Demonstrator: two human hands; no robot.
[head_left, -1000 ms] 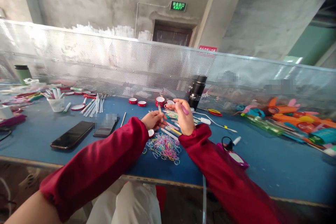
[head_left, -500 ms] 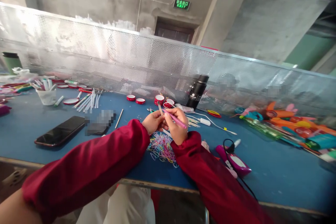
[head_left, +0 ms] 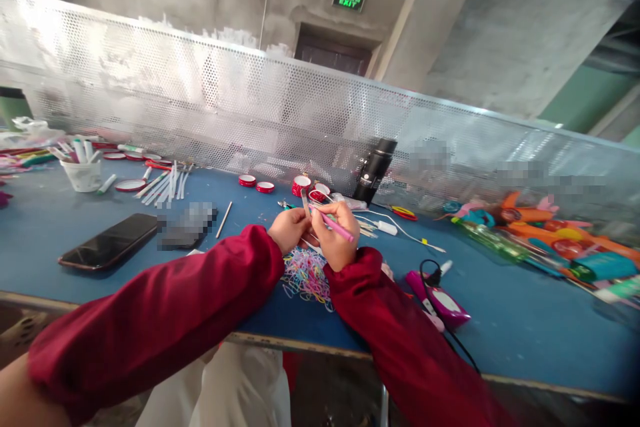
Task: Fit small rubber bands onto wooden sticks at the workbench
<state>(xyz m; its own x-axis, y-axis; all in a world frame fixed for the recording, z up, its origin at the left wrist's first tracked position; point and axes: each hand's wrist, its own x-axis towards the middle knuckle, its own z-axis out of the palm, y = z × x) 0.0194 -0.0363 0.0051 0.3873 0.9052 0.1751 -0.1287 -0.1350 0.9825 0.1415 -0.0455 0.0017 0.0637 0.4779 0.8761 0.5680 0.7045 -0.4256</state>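
Observation:
My left hand [head_left: 289, 229] and my right hand [head_left: 334, 233] meet above a blue table [head_left: 505, 307], both arms in dark red sleeves. A thin pink stick [head_left: 336, 227] is pinched in my right hand and points right. My left hand is closed on a pale, flat upright stick [head_left: 305, 201]. A heap of coloured rubber bands [head_left: 306, 277] lies just below both hands. More thin sticks [head_left: 367, 230] lie on the table behind my hands.
Two dark phones [head_left: 107, 241] lie at left, a white cup of sticks [head_left: 83, 173] farther left. Red-rimmed lids [head_left: 255, 183] and a black flask [head_left: 374, 171] stand by the perforated metal screen [head_left: 210, 113]. A magenta device with cable [head_left: 443, 297] and bright toys [head_left: 540, 227] sit at right.
My right hand has dropped from a raised position and closed in against my left hand, bringing the pink stick with it. The view has shifted slightly right.

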